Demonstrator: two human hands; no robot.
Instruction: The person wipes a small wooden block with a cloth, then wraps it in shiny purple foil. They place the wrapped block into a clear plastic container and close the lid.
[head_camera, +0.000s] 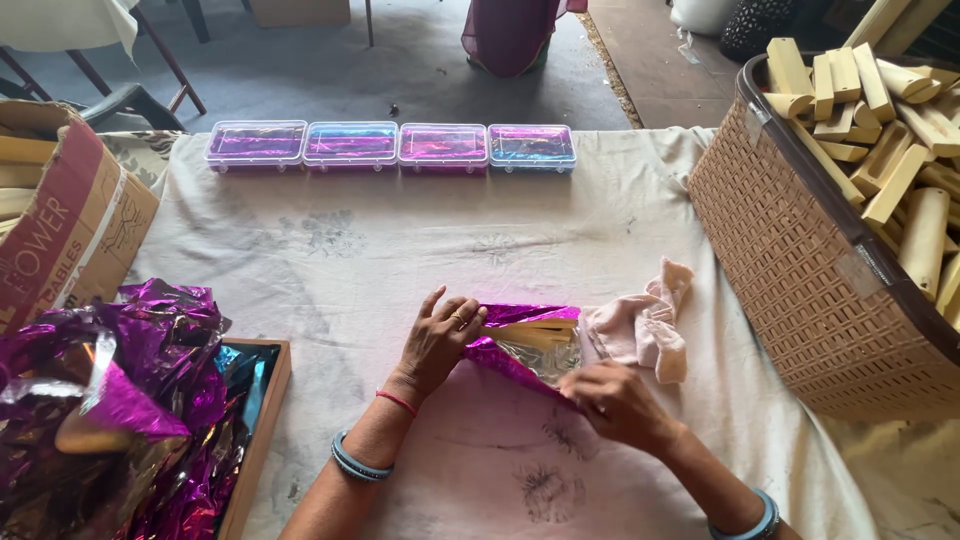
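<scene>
A pale wooden stick (548, 335) lies on a sheet of shiny magenta foil (520, 350) in the middle of the cloth-covered table (400, 260). My left hand (438, 340) presses the foil's upper flap over the stick's left end. My right hand (615, 400) pinches the foil's lower right edge and folds it up. The foil's silver inner side shows between my hands.
A pink cloth (645, 325) lies just right of the foil. Several clear lidded boxes (390, 146) line the far edge. A woven basket (800, 260) of wooden sticks stands right. A heap of crumpled foil (120, 400) and a cardboard box (60, 210) sit left.
</scene>
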